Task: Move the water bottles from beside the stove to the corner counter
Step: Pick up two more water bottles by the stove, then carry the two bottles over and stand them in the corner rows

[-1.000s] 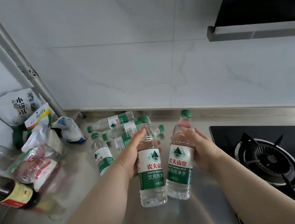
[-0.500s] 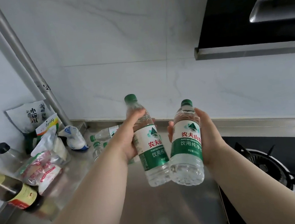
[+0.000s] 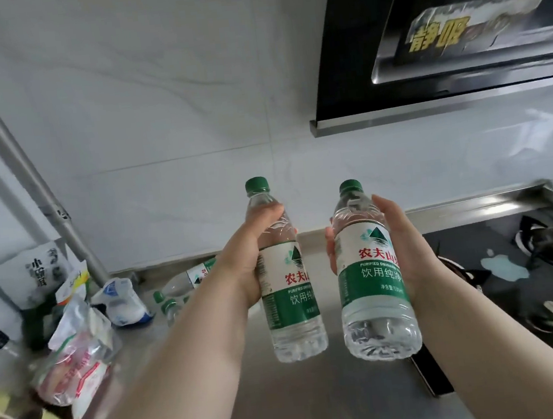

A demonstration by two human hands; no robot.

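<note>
Bottle (image 3: 297,327) in left hand (image 3: 250,267), twin (image 3: 370,284) in right hand (image 3: 408,256) — spares (image 3: 182,283) seemingly lying.

L bottle (image 3: 293,310) beside R bottle (image 3: 370,284), above counter (image 3: 325,403); stove (image 3: 535,283) to R; other bottles (image 3: 193,277) + packets (image 3: 79,362) behind, far L

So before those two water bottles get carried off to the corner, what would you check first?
1. Left hand grips the left bottle round its upper part: ok.
2. Right hand grips the right bottle: ok.
3. Green caps on both: ok.
4. Both bottles lifted off the counter: ok.
5. Free spot in the corner beside the lying bottles: cannot tell, the left forearm hides it.
</note>
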